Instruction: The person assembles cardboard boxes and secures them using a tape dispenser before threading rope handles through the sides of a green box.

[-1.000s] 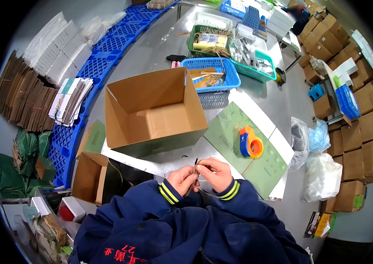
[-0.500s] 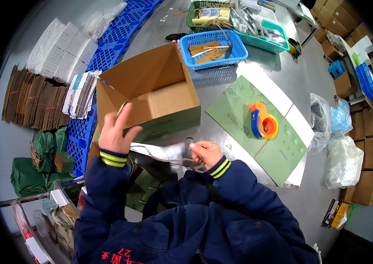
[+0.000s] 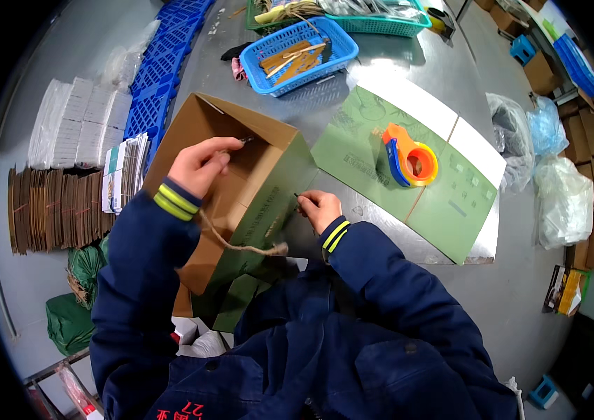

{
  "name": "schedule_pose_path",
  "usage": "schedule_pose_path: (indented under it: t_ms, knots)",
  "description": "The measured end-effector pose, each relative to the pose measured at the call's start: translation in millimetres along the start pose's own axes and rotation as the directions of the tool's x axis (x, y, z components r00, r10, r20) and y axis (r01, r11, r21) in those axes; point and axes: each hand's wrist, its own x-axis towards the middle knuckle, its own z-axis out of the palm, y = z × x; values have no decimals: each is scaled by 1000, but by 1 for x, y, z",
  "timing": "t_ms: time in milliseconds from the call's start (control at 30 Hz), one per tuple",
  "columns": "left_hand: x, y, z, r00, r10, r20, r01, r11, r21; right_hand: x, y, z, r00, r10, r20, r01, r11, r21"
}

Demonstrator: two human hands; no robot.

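Close in, two navy sleeves are framing the action, and the right hand [image 3: 321,210] is curling its fingers inward with thumb and forefinger nearly meeting. A dark tip [image 3: 297,196] is showing right beside them; whether it is being gripped I cannot tell. The cord [image 3: 230,245] is trailing from under the left cuff, crossing the box [image 3: 269,203] and ending in a frayed tuft by its green wall. Up over the box's brown interior, the left hand [image 3: 204,166] is pinching a small dark piece [image 3: 246,140], its fingertips closing tightly together. Off to the right, the orange-and-blue tape dispenser [image 3: 398,157] is sitting on the green sheet [image 3: 444,203]. Farther along the table [image 3: 437,70], the blue basket [image 3: 311,75] is holding brown strips [image 3: 304,63], and behind it the teal basket [image 3: 381,26] is carrying clear-wrapped items
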Motion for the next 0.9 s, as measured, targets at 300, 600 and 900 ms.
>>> schedule_pose_path:
  t_ms: [300,600,900]
  knots:
    - [41,-164,97,848,-327,417,453,855,-253,7,-14,8,995,-96,-36,89,982,-165]
    - [33,-137,104,969,95,229,-131,980,149,30,-16,0,964,147,220,-135,989,-67]
    - [38,-119,99,854,-489,177,385,823,417,12,-20,-1,968,-145,205,187,961,-204]
